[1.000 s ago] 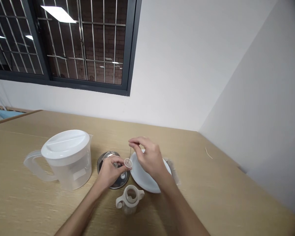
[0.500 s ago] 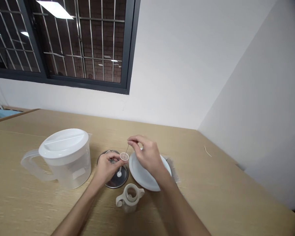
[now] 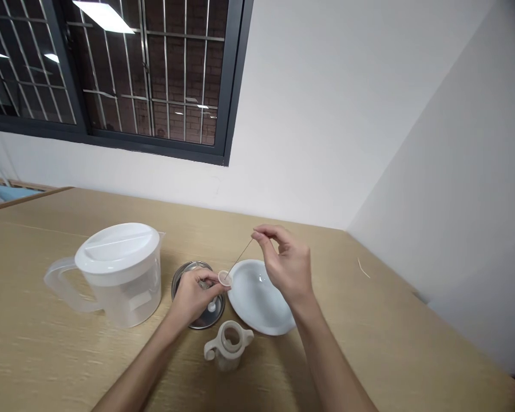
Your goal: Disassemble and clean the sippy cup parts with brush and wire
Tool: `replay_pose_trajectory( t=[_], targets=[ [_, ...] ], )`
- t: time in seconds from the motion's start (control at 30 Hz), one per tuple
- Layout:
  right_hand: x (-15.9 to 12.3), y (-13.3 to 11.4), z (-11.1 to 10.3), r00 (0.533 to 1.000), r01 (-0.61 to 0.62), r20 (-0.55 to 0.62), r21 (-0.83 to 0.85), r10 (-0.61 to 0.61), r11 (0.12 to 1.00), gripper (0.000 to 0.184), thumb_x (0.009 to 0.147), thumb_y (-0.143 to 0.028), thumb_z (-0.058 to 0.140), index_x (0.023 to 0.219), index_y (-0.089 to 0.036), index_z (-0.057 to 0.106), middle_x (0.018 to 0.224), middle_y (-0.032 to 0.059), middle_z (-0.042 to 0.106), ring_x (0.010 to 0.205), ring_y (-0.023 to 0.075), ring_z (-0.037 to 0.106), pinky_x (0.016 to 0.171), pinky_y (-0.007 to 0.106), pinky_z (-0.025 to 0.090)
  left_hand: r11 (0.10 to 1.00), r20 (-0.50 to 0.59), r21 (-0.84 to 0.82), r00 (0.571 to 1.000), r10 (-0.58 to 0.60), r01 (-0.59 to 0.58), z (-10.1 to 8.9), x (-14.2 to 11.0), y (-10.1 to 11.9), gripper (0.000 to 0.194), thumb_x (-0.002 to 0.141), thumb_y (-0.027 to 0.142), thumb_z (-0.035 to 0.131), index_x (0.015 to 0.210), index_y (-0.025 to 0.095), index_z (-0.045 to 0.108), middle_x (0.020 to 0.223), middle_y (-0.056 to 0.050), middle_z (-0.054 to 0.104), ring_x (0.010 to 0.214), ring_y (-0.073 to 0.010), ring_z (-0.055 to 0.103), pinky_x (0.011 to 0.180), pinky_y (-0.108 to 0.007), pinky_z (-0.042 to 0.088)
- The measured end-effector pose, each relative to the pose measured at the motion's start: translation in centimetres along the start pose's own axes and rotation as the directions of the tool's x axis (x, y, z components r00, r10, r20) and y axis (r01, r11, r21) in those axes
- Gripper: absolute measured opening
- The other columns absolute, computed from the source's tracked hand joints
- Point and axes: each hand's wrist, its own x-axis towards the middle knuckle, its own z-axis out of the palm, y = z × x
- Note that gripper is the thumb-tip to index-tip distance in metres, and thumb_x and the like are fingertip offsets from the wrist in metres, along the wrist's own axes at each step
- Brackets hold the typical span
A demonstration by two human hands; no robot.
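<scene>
My left hand pinches a small round translucent cap just above a shiny metal dish. My right hand is raised over a white bowl and pinches the top of a thin pin or wire that slants down to the cap. A small white piece lies in the metal dish. A small beige cup with two handles stands in front of the dish, near my forearms.
A clear plastic pitcher with a white lid stands to the left on the wooden table. White walls meet in a corner at the table's right. A thin sliver lies near the right wall. A barred window is behind.
My right hand has moved up and to the right, drawing the thin pin out at a slant from the cap. The white bowl now shows fully. My left hand stays over the metal dish.
</scene>
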Motion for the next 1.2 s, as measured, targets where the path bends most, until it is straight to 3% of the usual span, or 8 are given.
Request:
replay_pose_trajectory(
  t=[0.13,0.27,0.5,0.77,1.0,1.2],
  targets=[
    [0.5,-0.3,-1.2,0.993,-0.05,-0.103,0.055,0.056,0.997,0.009,0.087,-0.027,0.067,0.09,-0.021,0.073,0.089,0.0039,0.075,0.085,0.0201,0.07,0.08,0.034,0.055,1.0,0.008,0.008,1.0,0.007,-0.007,0.0,0.2,-0.8,0.007,0.073,0.028,0.075,0.074,0.023,0.08,0.079,-0.003,0.078,0.077,-0.0203,0.069,0.074,-0.028,0.047],
    [0.7,-0.4,-1.9,0.99,-0.069,-0.118,0.082,0.079,0.994,0.009,0.085,-0.028,0.07,0.09,-0.021,0.073,0.087,0.0035,0.075,0.082,0.0199,0.07,0.078,0.034,0.055,1.0,-0.007,0.001,1.0,-0.016,0.016,-0.1,0.2,-0.8,0.006,0.073,0.027,0.075,0.074,0.022,0.079,0.079,-0.003,0.078,0.077,-0.0201,0.068,0.072,-0.028,0.047],
    [0.5,-0.3,-1.4,0.994,-0.094,-0.049,0.077,0.098,0.993,0.009,0.087,-0.028,0.068,0.089,-0.022,0.073,0.089,0.0022,0.075,0.084,0.0183,0.07,0.079,0.032,0.054,0.999,-0.004,0.036,1.0,0.021,-0.021,-0.1,0.1,-0.4,0.008,0.073,0.029,0.076,0.074,0.023,0.079,0.079,-0.003,0.078,0.076,-0.0197,0.068,0.072,-0.028,0.046],
    [0.9,0.3,-1.8,0.989,-0.148,0.03,0.044,0.147,0.988,0.01,0.086,-0.029,0.068,0.088,-0.022,0.073,0.089,0.0026,0.076,0.084,0.0191,0.07,0.079,0.032,0.054,0.996,-0.055,0.07,0.997,-0.047,0.051,0.1,0.3,-1.5,0.015,0.072,0.036,0.076,0.077,0.022,0.079,0.08,-0.003,0.077,0.076,-0.0194,0.064,0.072,-0.028,0.045],
    [1.0,0.4,-2.6,0.986,-0.138,0.099,0.072,0.131,0.988,0.011,0.086,-0.03,0.068,0.088,-0.021,0.074,0.087,0.0034,0.076,0.082,0.0196,0.07,0.078,0.033,0.054,0.988,-0.091,-0.087,0.987,-0.136,0.128,-0.3,0.6,-1.3,0.031,0.068,0.046,0.077,0.075,0.016,0.076,0.068,-0.003,0.071,0.059,-0.015,0.055,0.057,-0.025,0.04],
    [1.0,0.5,-2.6,0.987,-0.124,0.117,0.089,0.114,0.988,0.01,0.087,-0.029,0.068,0.088,-0.022,0.074,0.088,0.0031,0.076,0.083,0.0195,0.07,0.078,0.032,0.054,0.994,-0.073,-0.04,0.992,-0.104,0.101,-0.2,0.6,-1.3,0.028,0.069,0.043,0.077,0.079,0.017,0.078,0.073,-0.004,0.074,0.065,-0.017,0.059,0.06,-0.025,0.041]
  ],
)
